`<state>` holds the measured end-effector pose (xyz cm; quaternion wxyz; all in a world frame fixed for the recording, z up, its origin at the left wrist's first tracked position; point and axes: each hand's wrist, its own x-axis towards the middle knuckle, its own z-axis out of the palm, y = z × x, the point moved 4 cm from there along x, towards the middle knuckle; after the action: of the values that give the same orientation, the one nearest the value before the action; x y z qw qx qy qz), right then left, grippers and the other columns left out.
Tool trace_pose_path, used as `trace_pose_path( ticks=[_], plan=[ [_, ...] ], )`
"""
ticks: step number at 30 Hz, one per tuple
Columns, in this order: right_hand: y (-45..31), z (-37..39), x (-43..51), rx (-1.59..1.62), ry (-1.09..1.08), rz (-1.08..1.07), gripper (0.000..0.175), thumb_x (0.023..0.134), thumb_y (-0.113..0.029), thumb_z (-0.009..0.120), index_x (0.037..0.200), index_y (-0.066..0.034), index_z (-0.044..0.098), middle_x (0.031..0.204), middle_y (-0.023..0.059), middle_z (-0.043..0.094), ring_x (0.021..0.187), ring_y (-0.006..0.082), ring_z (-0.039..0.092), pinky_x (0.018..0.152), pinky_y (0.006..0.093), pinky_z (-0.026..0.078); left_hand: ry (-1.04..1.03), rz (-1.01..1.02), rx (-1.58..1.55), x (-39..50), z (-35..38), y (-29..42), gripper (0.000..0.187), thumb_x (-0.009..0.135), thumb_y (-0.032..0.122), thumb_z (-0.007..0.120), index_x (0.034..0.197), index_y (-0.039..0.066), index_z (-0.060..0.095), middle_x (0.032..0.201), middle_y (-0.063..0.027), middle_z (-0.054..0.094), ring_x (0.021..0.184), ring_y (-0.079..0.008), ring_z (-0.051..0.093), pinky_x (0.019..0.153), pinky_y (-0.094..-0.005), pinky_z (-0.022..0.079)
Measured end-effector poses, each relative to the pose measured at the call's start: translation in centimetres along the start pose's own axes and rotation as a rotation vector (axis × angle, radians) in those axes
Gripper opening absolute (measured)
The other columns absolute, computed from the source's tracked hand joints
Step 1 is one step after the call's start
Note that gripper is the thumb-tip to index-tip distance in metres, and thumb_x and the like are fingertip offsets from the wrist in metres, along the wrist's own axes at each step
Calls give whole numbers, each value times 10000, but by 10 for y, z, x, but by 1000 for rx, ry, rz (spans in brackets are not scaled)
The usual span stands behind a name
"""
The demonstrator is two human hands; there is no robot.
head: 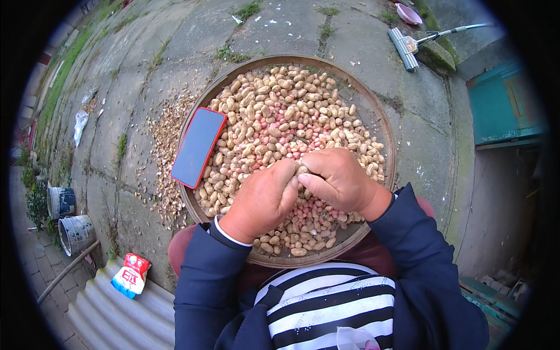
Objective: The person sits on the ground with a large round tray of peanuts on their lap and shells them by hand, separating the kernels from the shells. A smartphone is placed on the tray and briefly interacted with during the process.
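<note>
Between the fingertips of both hands is an unshelled peanut [302, 170]. My left hand [267, 199] grips it from the left, and my right hand [339, 179] pinches it from the right. Both hands are over a round, wooden-rimmed sieve tray [391, 144] that rests on my lap. Many unshelled peanuts [249, 100] fill the tray, with pink shelled peanut kernels [284, 135] among them in the middle and close to my wrists. A smartphone in a red case [199, 147] lies across the tray's left rim, its screen dark.
Broken peanut shells [168, 131] litter the concrete left of the tray. A red, white and blue packet [131, 275] lies on a corrugated sheet [118, 315]. Two buckets [76, 234] stand at far left. A sponge mop [404, 48] and a pink basin [408, 14] are at upper right.
</note>
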<state>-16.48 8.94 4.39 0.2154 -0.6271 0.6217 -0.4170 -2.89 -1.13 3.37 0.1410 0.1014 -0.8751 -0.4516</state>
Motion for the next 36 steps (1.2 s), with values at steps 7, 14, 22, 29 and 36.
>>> trace_pose_path(
  ticks=[7,14,22,29,36],
  plan=[
    [2,8,-2,-29,59,-8,182,957,-192,588,855,-42,594,770,174,595,722,395,604,649,463,484,84,-116,-170,-2,8,0,151,1004,153,478,1030,30,561,837,-230,599,732,-434,604,642,-487,472],
    [7,6,-3,305,33,30,188,975,-178,564,869,-23,561,807,183,566,747,399,578,673,455,464,-44,-346,-822,-1,10,-13,145,1006,147,478,1014,23,552,802,-207,604,722,-386,618,637,-452,469],
    [14,-18,-1,-9,98,103,225,962,-206,605,829,-34,550,745,161,564,690,383,574,635,441,460,165,24,318,4,-15,-3,98,963,101,527,985,28,589,815,-165,599,687,-339,603,632,-436,487],
    [-8,0,10,-44,-78,-27,239,901,-239,709,821,-49,588,752,135,558,674,332,562,627,424,442,13,-539,-1323,-5,19,-26,313,1055,298,362,1043,69,576,913,-47,617,761,-111,556,570,-253,427],
    [18,2,13,-307,-44,29,212,857,-216,729,851,-55,592,827,141,613,802,343,636,700,443,500,165,-592,-1215,-3,6,-38,226,1095,240,384,1012,92,534,884,-21,541,649,-81,457,464,-181,308]
  ],
)
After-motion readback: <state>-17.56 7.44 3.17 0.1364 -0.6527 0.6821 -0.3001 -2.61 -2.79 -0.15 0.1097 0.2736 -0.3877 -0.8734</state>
